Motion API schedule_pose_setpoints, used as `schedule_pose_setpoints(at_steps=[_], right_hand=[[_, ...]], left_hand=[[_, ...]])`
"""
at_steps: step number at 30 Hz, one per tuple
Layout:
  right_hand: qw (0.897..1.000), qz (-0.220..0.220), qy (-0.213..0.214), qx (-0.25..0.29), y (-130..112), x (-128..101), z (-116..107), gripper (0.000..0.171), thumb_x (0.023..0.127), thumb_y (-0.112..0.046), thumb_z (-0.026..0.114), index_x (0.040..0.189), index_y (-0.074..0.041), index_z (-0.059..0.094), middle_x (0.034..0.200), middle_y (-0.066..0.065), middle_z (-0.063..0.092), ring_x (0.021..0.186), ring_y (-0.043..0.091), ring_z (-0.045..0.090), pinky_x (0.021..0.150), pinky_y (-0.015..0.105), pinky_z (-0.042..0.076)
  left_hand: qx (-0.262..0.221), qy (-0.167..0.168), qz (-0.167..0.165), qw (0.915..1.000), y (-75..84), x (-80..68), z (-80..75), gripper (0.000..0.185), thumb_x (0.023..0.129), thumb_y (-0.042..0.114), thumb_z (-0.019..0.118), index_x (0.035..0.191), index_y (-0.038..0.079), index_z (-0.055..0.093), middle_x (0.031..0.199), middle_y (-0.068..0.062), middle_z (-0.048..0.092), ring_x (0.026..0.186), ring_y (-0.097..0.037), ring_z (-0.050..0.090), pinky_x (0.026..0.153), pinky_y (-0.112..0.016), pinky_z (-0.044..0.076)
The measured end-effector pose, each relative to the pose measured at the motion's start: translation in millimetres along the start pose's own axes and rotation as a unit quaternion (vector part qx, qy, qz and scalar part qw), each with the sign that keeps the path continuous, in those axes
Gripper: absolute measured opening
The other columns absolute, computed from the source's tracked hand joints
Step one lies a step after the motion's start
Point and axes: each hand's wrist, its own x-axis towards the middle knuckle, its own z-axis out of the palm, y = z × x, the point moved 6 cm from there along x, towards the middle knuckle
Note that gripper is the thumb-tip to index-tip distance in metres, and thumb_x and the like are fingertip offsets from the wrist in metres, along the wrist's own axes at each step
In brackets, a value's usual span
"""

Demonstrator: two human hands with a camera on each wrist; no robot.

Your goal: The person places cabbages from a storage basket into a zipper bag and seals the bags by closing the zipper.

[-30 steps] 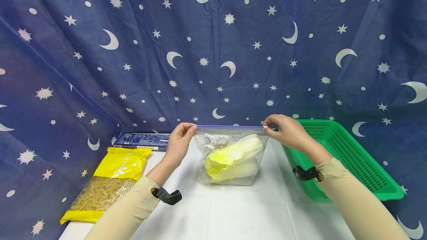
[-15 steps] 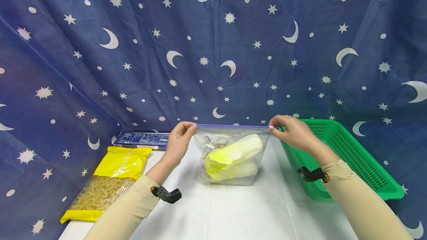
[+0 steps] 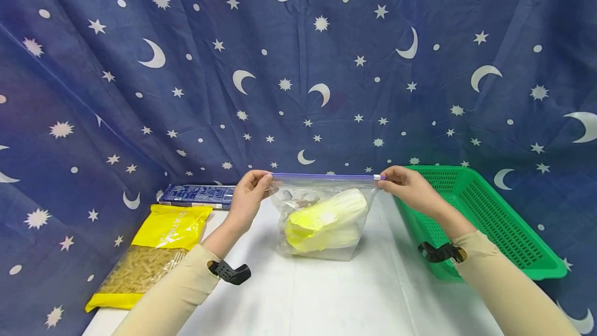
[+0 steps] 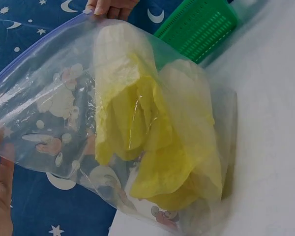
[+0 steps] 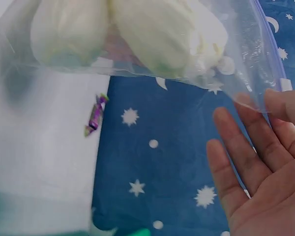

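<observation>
A clear zip bag (image 3: 298, 198) with pale yellow cabbage (image 3: 326, 219) inside stands upright on the white table (image 3: 336, 294). My left hand (image 3: 267, 179) pinches the bag's top left corner. My right hand (image 3: 383, 180) pinches the top right corner, by the white slider (image 3: 375, 176) on the purple zip strip (image 3: 322, 176), which is stretched straight between both hands. The left wrist view looks through the bag (image 4: 64, 113) at the cabbage (image 4: 157, 142). In the right wrist view, my right hand (image 5: 280, 101) holds the bag (image 5: 236, 64) at its edge, with the other fingers (image 5: 236, 162) straight.
A green slotted basket (image 3: 489, 217) sits just right of the bag. At the left lie a yellow pasta pack (image 3: 154, 253) and a dark blue box (image 3: 198, 196). A small purple sweet wrapper (image 5: 95, 115) lies by the table edge. Star-and-moon cloth hangs behind.
My right hand has slid a little to the right along the zip strip with the slider, drawing the bag's top wider. The left hand has stayed at its corner.
</observation>
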Motion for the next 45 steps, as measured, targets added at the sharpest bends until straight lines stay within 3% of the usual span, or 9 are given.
schedule_pose_setpoints(at_steps=[7, 12, 19, 28, 37, 45], right_hand=[[0.993, 0.015, -0.011, 0.118, 8, 1, 14, 0.038, 0.102, -0.028, 0.067, 0.119, 0.006, 0.063, 0.12, 0.018, 0.07, 0.106, 0.022, 0.07, 0.095, 0.032, 0.058], [0.983, 0.027, 0.004, 0.181, 8, 1, 19, 0.038, 0.101, -0.025, 0.068, 0.117, 0.01, 0.062, 0.12, 0.021, 0.07, 0.107, 0.024, 0.071, 0.097, 0.039, 0.057], [0.973, 0.045, 0.027, 0.226, 7, 7, 22, 0.038, 0.101, -0.024, 0.068, 0.117, 0.009, 0.059, 0.12, 0.014, 0.07, 0.107, 0.018, 0.071, 0.098, 0.04, 0.057], [0.973, 0.054, 0.059, 0.219, -5, 26, 24, 0.034, 0.103, -0.02, 0.064, 0.124, 0.007, 0.06, 0.127, 0.017, 0.065, 0.104, 0.014, 0.069, 0.094, 0.036, 0.059], [0.974, 0.08, 0.069, 0.203, -17, 46, 28, 0.034, 0.106, -0.018, 0.058, 0.133, 0.003, 0.06, 0.133, 0.02, 0.062, 0.114, 0.027, 0.066, 0.092, 0.038, 0.06], [0.964, 0.078, 0.102, 0.233, -20, 67, 27, 0.032, 0.108, -0.014, 0.052, 0.134, 0.003, 0.059, 0.133, 0.021, 0.057, 0.113, 0.029, 0.061, 0.091, 0.033, 0.059]], left_hand=[[-0.012, -0.01, -0.018, 0.9997, -3.0, -2.5, -2.7, 0.029, 0.103, 0.019, 0.065, 0.123, -0.002, 0.062, 0.108, -0.012, 0.067, 0.099, -0.018, 0.069, 0.094, -0.036, 0.059], [0.014, -0.023, -0.034, 0.999, -6.1, -2.6, -4.6, 0.037, 0.102, 0.025, 0.067, 0.128, -0.001, 0.065, 0.113, -0.014, 0.071, 0.102, -0.019, 0.07, 0.095, -0.032, 0.058], [0.019, -0.031, -0.05, 0.9981, -6.4, -0.3, -8.7, 0.03, 0.1, 0.02, 0.069, 0.116, -0.005, 0.066, 0.107, -0.011, 0.074, 0.097, -0.017, 0.07, 0.095, -0.033, 0.058], [0.05, -0.003, -0.066, 0.9966, 2.1, 13.5, -17.9, 0.032, 0.101, 0.026, 0.068, 0.116, -0.002, 0.067, 0.106, -0.009, 0.074, 0.096, -0.015, 0.069, 0.094, -0.032, 0.058], [0.091, 0.024, -0.054, 0.9941, 10.3, 35.1, -24.0, 0.031, 0.102, 0.026, 0.066, 0.118, 0.0, 0.068, 0.11, -0.011, 0.072, 0.099, -0.016, 0.067, 0.092, -0.027, 0.058], [0.085, 0.046, -0.041, 0.9945, 12.3, 57.9, -21.9, 0.029, 0.103, 0.024, 0.064, 0.119, 0.001, 0.069, 0.114, -0.013, 0.071, 0.106, -0.02, 0.066, 0.099, -0.032, 0.055]])
